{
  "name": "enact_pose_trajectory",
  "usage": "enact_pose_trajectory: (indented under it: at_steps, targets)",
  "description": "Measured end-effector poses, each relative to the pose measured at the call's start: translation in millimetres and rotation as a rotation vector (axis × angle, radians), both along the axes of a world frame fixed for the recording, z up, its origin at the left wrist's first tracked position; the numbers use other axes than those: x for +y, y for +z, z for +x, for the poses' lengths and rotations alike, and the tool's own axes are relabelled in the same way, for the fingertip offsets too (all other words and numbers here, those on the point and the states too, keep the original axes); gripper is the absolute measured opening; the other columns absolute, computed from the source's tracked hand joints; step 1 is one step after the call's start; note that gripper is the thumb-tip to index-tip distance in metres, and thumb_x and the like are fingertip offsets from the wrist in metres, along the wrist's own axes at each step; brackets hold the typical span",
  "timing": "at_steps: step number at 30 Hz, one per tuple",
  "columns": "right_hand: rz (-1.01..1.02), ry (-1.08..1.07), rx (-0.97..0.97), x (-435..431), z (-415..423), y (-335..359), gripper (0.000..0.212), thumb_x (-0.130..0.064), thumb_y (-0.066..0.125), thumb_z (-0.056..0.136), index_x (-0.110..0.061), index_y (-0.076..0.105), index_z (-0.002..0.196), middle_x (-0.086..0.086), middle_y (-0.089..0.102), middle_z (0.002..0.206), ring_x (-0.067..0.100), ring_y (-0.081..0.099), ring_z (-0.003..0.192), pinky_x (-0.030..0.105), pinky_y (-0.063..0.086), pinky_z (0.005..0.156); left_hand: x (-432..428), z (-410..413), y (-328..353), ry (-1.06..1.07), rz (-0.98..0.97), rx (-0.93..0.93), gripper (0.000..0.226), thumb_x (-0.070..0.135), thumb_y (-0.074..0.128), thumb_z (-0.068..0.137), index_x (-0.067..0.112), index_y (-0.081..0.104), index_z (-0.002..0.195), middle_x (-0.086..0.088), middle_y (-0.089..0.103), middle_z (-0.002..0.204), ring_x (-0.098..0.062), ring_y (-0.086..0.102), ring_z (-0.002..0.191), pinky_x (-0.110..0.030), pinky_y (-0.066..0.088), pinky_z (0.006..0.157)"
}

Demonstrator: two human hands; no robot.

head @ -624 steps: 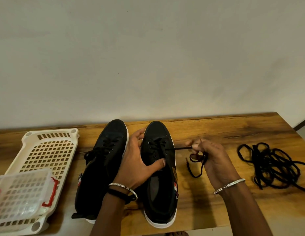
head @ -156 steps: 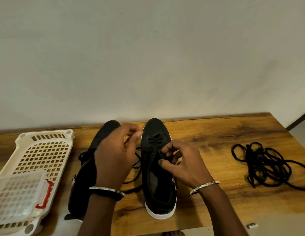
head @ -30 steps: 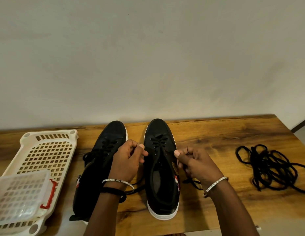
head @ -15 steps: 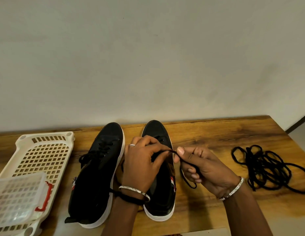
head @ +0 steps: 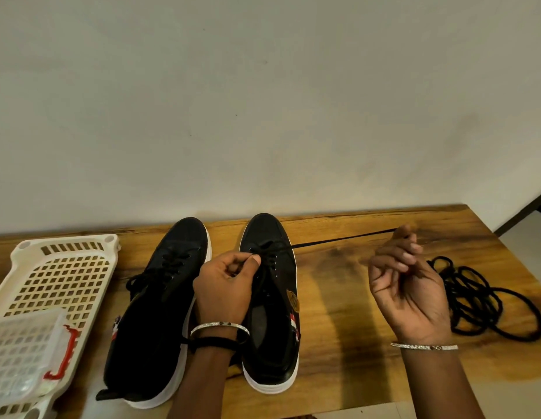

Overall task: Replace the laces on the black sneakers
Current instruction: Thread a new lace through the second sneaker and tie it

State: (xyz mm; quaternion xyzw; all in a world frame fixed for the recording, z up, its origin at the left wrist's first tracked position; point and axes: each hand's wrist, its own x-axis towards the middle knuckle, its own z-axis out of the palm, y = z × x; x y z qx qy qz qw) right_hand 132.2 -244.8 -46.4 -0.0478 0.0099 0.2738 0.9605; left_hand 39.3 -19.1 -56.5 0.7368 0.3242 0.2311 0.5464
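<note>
Looks early to me: the left-frame sneaker (head: pixel 160 297) is fully laced, and the centre sneaker (head: pixel 269 297) has its lace (head: pixel 338 239) stretched taut to the right hand (head: pixel 408 285), fingers pinching the tip. The left hand (head: pixel 224 285) pinches lace at the eyelets. A pile of spare laces (head: pixel 480 297) waits at right. Bare table (head: pixel 338 313) between gives pulling room, but the heels sit near the front edge.

Head camera looks forward and down, close above table (head: pixel 338 313), facing wall (head: pixel 263 101).
</note>
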Motion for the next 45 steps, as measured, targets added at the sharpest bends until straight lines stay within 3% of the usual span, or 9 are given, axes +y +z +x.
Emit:
enact_pose_trajectory:
  at_steps: [9, 15, 21, 25, 29, 32, 36, 42, 45]
  targets:
    - [-0.474, -0.252, 0.046, 11, -1, 11, 0.028, -0.053, 0.057, 0.093, -0.032, 0.073, 0.084, -0.012, 0.047, 0.072, 0.006, 0.042, 0.064, 0.024, 0.036, 0.066, 7, -2, 0, -0.103, -0.072, -0.075, 0.004, 0.021, 0.075, 0.087, 0.019, 0.075, 0.091, 0.005, 0.074, 0.076, -0.004, 0.070, 0.072, -0.020, 0.056, 0.067]
    - [-0.836, -0.126, -0.118, 39, -14, 11, 0.035, -0.046, 0.064, 0.086, -0.012, 0.072, 0.093, -0.005, 0.038, 0.056, 0.006, 0.033, 0.046, 0.021, 0.032, 0.046, 19, -6, 2, -0.136, 0.012, -0.091, 0.006, 0.022, 0.070, 0.090, 0.018, 0.070, 0.085, 0.003, 0.070, 0.068, -0.006, 0.066, 0.064, -0.024, 0.051, 0.063]
    - [-0.986, -0.009, -0.314, 67, -32, 18, 0.028, -0.025, 0.067, 0.081, -0.003, 0.072, 0.098, 0.006, 0.067, 0.073, 0.009, 0.055, 0.053, 0.016, 0.043, 0.046, 28, -18, 7, -0.425, 0.193, -0.030, 0.021, 0.032, 0.085, 0.074, 0.021, 0.069, 0.080, 0.002, 0.064, 0.066, -0.013, 0.054, 0.053, -0.018, 0.047, 0.052]
    - [-1.002, -0.037, -0.395, 78, -37, 17, 0.029, -0.025, 0.066, 0.086, -0.004, 0.075, 0.105, 0.016, 0.076, 0.100, 0.019, 0.072, 0.087, 0.020, 0.055, 0.065, 36, -21, 5, -0.472, 0.262, -0.013, 0.029, 0.039, 0.089, 0.066, 0.023, 0.069, 0.080, 0.004, 0.065, 0.066, -0.017, 0.058, 0.053, -0.019, 0.049, 0.051]
    - [-1.248, -0.165, -0.651, 89, -42, 17, 0.029, -0.031, 0.061, 0.095, -0.010, 0.081, 0.091, 0.003, 0.077, 0.086, 0.001, 0.069, 0.084, 0.011, 0.048, 0.069, 38, -22, 8, -0.464, 0.216, 0.014, 0.018, 0.032, 0.087, 0.072, 0.021, 0.074, 0.079, 0.003, 0.069, 0.065, -0.017, 0.063, 0.054, -0.019, 0.052, 0.052]
    - [-1.226, -0.102, -0.681, 93, -45, 15, 0.026, -0.025, 0.063, 0.093, -0.003, 0.078, 0.094, -0.002, 0.067, 0.062, 0.006, 0.061, 0.059, 0.016, 0.046, 0.057, 39, -23, 12, -0.465, 0.055, 0.040, 0.012, 0.025, 0.084, 0.077, 0.015, 0.078, 0.080, -0.003, 0.070, 0.063, -0.021, 0.066, 0.050, -0.027, 0.055, 0.049]
    - [-1.153, -0.008, -0.640, 95, -46, 13, 0.021, -0.013, 0.068, 0.088, 0.000, 0.074, 0.103, 0.017, 0.076, 0.084, 0.021, 0.071, 0.073, 0.024, 0.057, 0.064, 45, -24, 13, -0.481, -0.088, 0.074, 0.008, 0.020, 0.080, 0.080, 0.013, 0.079, 0.084, -0.009, 0.071, 0.063, -0.024, 0.067, 0.053, -0.031, 0.058, 0.055]
    - [-1.166, 0.012, -0.619, 91, -43, 16, 0.028, -0.005, 0.060, 0.097, -0.013, 0.062, 0.124, 0.011, 0.078, 0.095, 0.024, 0.076, 0.089, 0.022, 0.052, 0.062, 47, -22, 10, -0.482, -0.225, 0.101, 0.003, 0.009, 0.076, 0.084, 0.009, 0.077, 0.086, -0.009, 0.071, 0.063, -0.021, 0.066, 0.053, -0.026, 0.056, 0.053]
    - [-1.167, 0.020, -0.635, 89, -42, 15, 0.020, -0.004, 0.061, 0.095, -0.005, 0.069, 0.114, 0.012, 0.078, 0.093, 0.022, 0.076, 0.086, 0.021, 0.048, 0.059, 48, -22, 8, -0.475, -0.248, 0.103, 0.002, 0.008, 0.075, 0.084, 0.009, 0.076, 0.086, -0.011, 0.071, 0.064, -0.021, 0.066, 0.054, -0.027, 0.057, 0.053]
